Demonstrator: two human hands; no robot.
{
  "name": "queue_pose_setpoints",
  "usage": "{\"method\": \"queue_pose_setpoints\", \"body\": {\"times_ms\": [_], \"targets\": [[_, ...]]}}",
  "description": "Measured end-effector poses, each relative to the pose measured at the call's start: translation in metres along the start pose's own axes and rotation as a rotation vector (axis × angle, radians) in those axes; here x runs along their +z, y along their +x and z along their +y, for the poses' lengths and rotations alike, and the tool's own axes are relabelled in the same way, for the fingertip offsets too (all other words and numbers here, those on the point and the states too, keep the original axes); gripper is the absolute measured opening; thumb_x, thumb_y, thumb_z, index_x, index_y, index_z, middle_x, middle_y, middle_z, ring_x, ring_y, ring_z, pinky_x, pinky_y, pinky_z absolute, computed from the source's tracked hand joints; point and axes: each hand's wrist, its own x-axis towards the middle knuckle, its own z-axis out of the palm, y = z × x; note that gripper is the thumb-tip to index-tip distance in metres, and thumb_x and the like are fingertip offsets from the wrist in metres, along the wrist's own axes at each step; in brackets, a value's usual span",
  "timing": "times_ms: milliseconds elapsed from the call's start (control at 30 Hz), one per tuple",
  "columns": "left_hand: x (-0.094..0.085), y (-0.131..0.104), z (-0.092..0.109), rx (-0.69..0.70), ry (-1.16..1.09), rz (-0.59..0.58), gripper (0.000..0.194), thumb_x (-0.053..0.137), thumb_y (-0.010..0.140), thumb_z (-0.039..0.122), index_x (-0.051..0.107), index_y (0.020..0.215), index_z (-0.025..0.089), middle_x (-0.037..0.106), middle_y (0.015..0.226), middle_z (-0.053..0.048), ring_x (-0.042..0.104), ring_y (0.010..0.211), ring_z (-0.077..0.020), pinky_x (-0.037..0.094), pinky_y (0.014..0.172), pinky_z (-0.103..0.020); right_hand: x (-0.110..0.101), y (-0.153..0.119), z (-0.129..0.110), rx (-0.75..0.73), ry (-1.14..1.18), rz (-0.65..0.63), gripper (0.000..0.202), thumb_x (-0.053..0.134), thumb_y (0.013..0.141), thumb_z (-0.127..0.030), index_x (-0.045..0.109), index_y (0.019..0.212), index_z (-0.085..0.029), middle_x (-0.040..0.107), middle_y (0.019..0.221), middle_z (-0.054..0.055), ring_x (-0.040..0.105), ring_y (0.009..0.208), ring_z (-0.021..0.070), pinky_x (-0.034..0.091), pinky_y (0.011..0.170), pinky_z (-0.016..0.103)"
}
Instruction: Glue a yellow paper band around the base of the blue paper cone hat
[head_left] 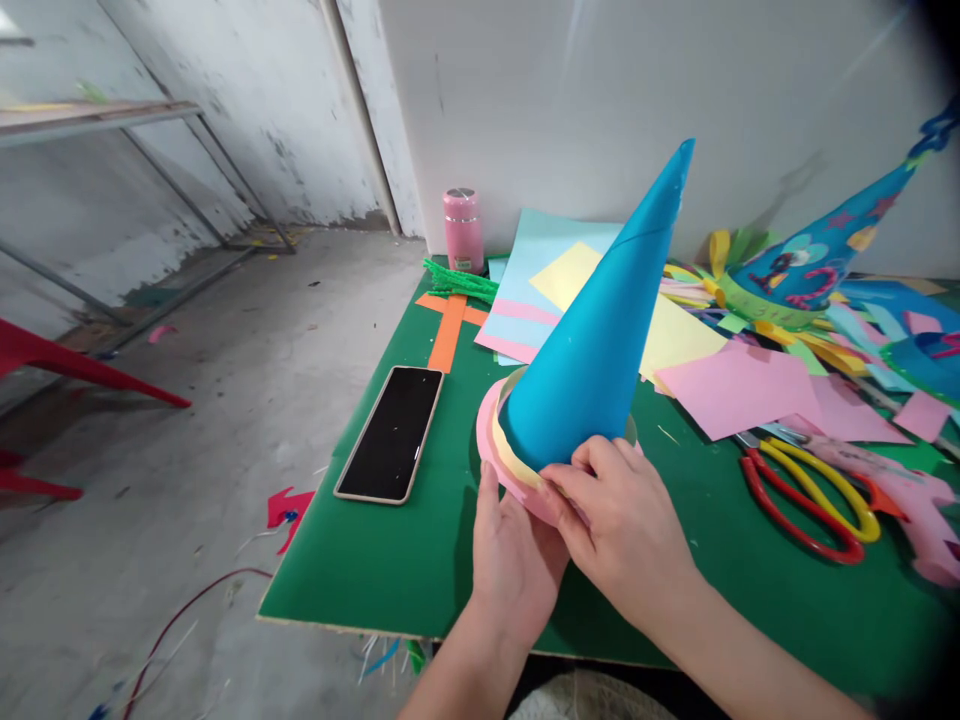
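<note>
A blue paper cone hat (pixel 592 340) with a pink brim (pixel 489 432) stands tilted in front of me, its tip leaning to the upper right. Around the cone's base runs a pale yellow paper strip (pixel 517 462). My left hand (pixel 514 560) supports the brim from below, its thumb resting on the pink edge. With thumb and fingers closed, my right hand (pixel 615 510) pinches the yellow strip against the front of the base. The far side of the strip is hidden behind the cone.
A phone (pixel 391 432) lies left on the green table (pixel 360 570). Scissors (pixel 810 495) and a pink glue gun (pixel 900 490) lie right. Behind are paper sheets (pixel 739 385), orange strips (pixel 448 335), green pipe cleaners (pixel 457 282), a pink bottle (pixel 463 230) and a decorated cone hat (pixel 817 250).
</note>
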Motion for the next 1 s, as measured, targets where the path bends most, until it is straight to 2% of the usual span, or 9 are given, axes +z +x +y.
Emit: {"method": "queue_pose_setpoints", "body": {"times_ms": [233,467,667,867,1000], "targets": [[-0.006,0.0015,-0.005,-0.02,-0.005,0.001,0.054,0.025,0.088,0.047,0.039,0.128,0.014,0.051,0.124,-0.01,0.04,0.12,-0.0236,0.029,0.102,-0.037,-0.0008,0.0002,-0.0018,0.079,0.055,-0.086,0.024,0.042,0.085,-0.027,0.064,0.076,-0.024,0.045,0.066,0.002,0.042,0.068,0.0172,0.027,0.058,0.031],[-0.0034,0.0037,-0.0054,0.013,0.0,0.048,0.05,0.026,0.088,0.043,0.039,0.129,0.015,0.052,0.124,-0.009,0.04,0.121,-0.0232,0.029,0.102,-0.037,-0.0026,0.005,-0.005,0.145,0.078,-0.087,0.025,0.041,0.084,-0.026,0.064,0.074,-0.025,0.046,0.065,0.002,0.043,0.067,0.0171,0.028,0.059,0.031],[-0.0043,0.0037,-0.0063,0.019,-0.054,0.033,0.049,0.026,0.089,0.041,0.038,0.129,0.014,0.053,0.122,-0.01,0.041,0.12,-0.0227,0.029,0.102,-0.037,-0.0011,0.0043,-0.0062,0.165,0.075,-0.086,0.026,0.04,0.083,-0.025,0.064,0.072,-0.024,0.048,0.066,0.003,0.045,0.067,0.0175,0.029,0.057,0.03],[-0.0022,0.0035,-0.0048,0.014,-0.022,0.093,0.05,0.026,0.089,0.042,0.039,0.129,0.015,0.055,0.119,-0.009,0.044,0.118,-0.0235,0.031,0.1,-0.037,-0.0036,0.0052,-0.0085,0.18,0.077,-0.097,0.026,0.041,0.083,-0.025,0.063,0.071,-0.023,0.048,0.067,0.003,0.045,0.068,0.0179,0.03,0.057,0.03],[-0.0017,0.0033,-0.0046,0.019,-0.021,0.091,0.05,0.025,0.089,0.042,0.038,0.129,0.015,0.055,0.12,-0.009,0.045,0.117,-0.0236,0.031,0.1,-0.037,-0.0036,0.0051,-0.0094,0.182,0.082,-0.12,0.025,0.041,0.083,-0.026,0.063,0.071,-0.023,0.048,0.067,0.003,0.045,0.068,0.018,0.029,0.055,0.029]]}}
